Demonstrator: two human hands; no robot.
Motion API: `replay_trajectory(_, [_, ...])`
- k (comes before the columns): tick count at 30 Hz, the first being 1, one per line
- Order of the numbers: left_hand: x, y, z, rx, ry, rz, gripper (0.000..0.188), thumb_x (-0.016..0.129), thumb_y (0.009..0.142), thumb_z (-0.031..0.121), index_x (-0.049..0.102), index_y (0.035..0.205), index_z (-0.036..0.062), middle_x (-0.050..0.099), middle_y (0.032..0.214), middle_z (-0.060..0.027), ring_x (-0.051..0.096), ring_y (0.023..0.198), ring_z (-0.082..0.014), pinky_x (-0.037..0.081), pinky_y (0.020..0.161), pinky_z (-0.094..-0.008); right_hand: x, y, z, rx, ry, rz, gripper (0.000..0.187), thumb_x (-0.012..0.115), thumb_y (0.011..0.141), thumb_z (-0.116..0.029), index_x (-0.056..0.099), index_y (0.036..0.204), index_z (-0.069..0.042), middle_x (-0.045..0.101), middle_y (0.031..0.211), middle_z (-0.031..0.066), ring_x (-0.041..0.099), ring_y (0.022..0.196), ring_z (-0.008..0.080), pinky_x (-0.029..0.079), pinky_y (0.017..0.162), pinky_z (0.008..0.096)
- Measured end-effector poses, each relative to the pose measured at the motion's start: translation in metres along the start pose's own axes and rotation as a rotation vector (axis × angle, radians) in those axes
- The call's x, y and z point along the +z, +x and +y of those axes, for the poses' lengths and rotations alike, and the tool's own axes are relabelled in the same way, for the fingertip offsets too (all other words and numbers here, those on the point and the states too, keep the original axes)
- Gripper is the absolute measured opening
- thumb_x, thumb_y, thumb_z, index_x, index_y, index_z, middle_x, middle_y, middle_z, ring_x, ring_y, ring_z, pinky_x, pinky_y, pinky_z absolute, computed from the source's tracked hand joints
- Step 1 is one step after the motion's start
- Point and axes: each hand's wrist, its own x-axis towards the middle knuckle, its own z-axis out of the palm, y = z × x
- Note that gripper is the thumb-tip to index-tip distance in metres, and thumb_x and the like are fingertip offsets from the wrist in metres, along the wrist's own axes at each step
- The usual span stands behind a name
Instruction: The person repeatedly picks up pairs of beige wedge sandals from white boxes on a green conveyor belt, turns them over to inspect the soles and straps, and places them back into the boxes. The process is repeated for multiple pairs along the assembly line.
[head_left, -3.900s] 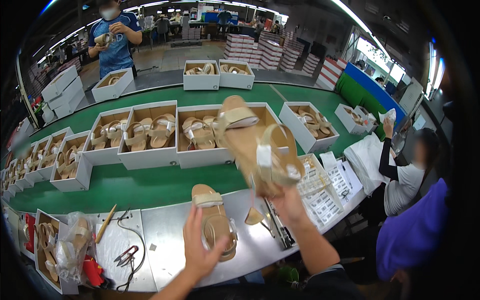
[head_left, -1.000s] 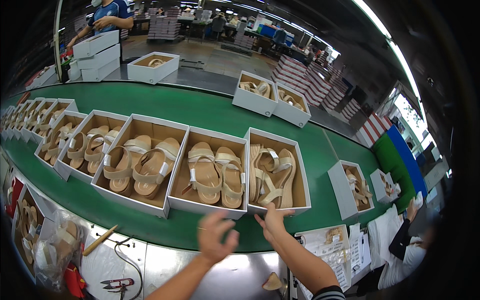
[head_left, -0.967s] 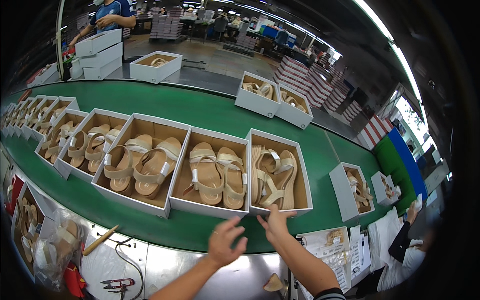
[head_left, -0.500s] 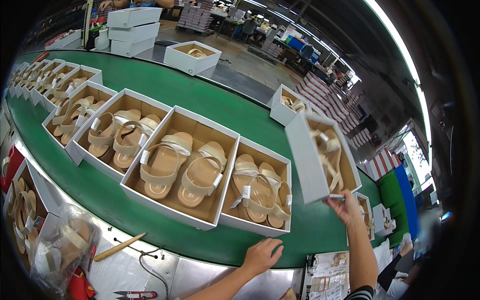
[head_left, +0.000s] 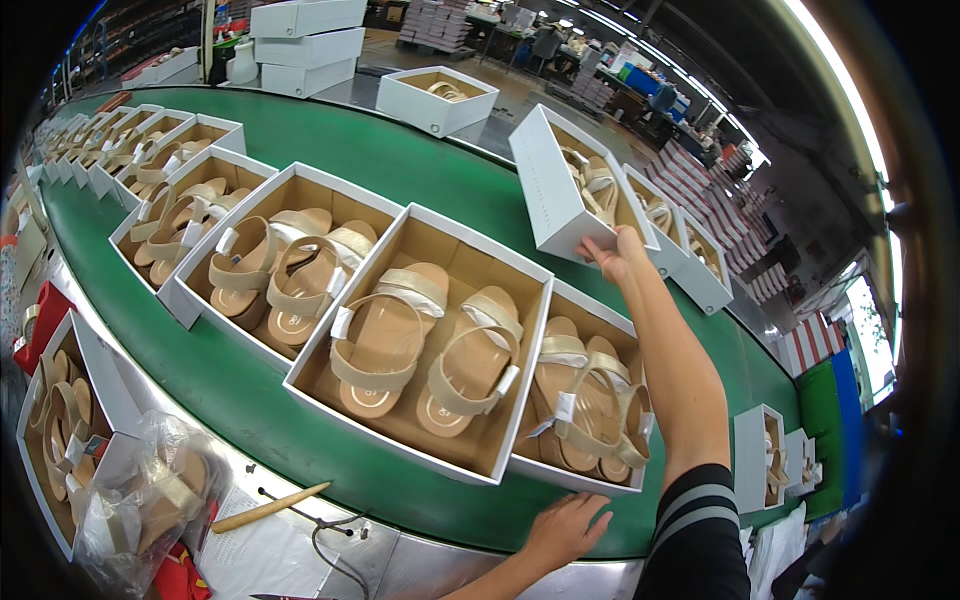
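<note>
My right hand (head_left: 612, 254) grips the near edge of a white shoe box (head_left: 556, 200), which is tilted at the far side of the green conveyor belt (head_left: 420, 165). Inside that box lie beige sandals (head_left: 596, 186). My left hand (head_left: 566, 528) holds nothing; its fingers are apart at the belt's near edge, close to the bottom of another open box (head_left: 640, 488) of strappy sandals (head_left: 585, 400). Left of that stands a larger-looking open box (head_left: 400, 430) with a pair of beige sandals (head_left: 470, 365) side by side, white wrapping on their straps.
More open sandal boxes (head_left: 285, 255) line the belt leftward. Others (head_left: 700, 270) stand along the far right edge, near a lone box (head_left: 437, 100) and a stack of closed boxes (head_left: 308, 48). On the near ledge lie a wooden stick (head_left: 270, 507) and a plastic-bagged sandal (head_left: 160, 495).
My right hand has carried the held box left and farther away, toward the belt's far edge. My left hand stays near the belt's near edge. The whole view has shifted.
</note>
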Motion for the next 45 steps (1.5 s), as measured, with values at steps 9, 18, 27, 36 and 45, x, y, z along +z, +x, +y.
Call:
replay_trajectory(9, [0.004,-0.001,-0.003,-0.021,0.015,-0.010,0.027,0.058,0.093,0.029,0.060,0.109,0.0072,0.065,0.095,-0.0122,0.064,0.088,-0.0348,0.053,0.075,-0.0446,0.011,-0.019,0.028,-0.455,-0.756,-0.387,0.046,0.053,0.099,-0.038,0.060,0.124,0.000,0.068,0.113,0.0169,0.065,0.106,0.0217,0.051,0.092,0.0332])
replay_trajectory(18, [-0.004,0.013,-0.003,-0.018,-0.132,0.197,0.022,0.068,0.086,0.021,0.066,0.103,0.0072,0.070,0.085,-0.0091,0.068,0.072,-0.0271,0.054,0.064,-0.0341,-0.082,-0.200,-0.025,-0.489,-1.539,-0.141,0.041,0.056,0.094,-0.036,0.065,0.108,0.001,0.069,0.080,0.0138,0.067,0.069,0.0197,0.053,0.065,0.0334])
replay_trajectory(27, [-0.012,0.004,-0.004,-0.001,-0.173,0.523,0.038,0.065,0.089,0.007,0.053,0.125,0.0003,0.066,0.078,-0.0074,0.062,0.063,-0.0140,0.051,0.058,-0.0258,-0.130,-0.240,0.029,-0.354,-1.645,-0.412,0.041,0.057,0.085,-0.032,0.065,0.111,-0.001,0.068,0.097,0.0231,0.066,0.090,0.0364,0.051,0.082,0.0419])
replay_trajectory(36, [-0.020,0.000,-0.004,0.009,-0.369,0.541,0.038,0.058,0.094,0.007,0.048,0.130,0.0012,0.065,0.093,-0.0085,0.062,0.076,-0.0135,0.051,0.064,-0.0257,-0.074,-0.390,-0.070,-0.512,-1.540,-0.184,0.034,0.051,0.080,-0.020,0.067,0.105,-0.004,0.064,0.075,0.0224,0.063,0.067,0.0374,0.049,0.066,0.0457])
replay_trajectory(45, [-0.099,-0.173,0.112,-0.296,-0.818,0.188,0.071,0.045,0.096,0.051,0.024,0.145,0.0042,0.045,0.137,-0.0158,0.051,0.117,-0.0214,0.043,0.094,-0.0323,-0.109,-0.578,0.050,-0.754,-1.690,-0.249,0.039,0.061,0.077,-0.013,0.066,0.115,-0.008,0.063,0.065,0.0132,0.063,0.056,0.0313,0.050,0.053,0.0416])
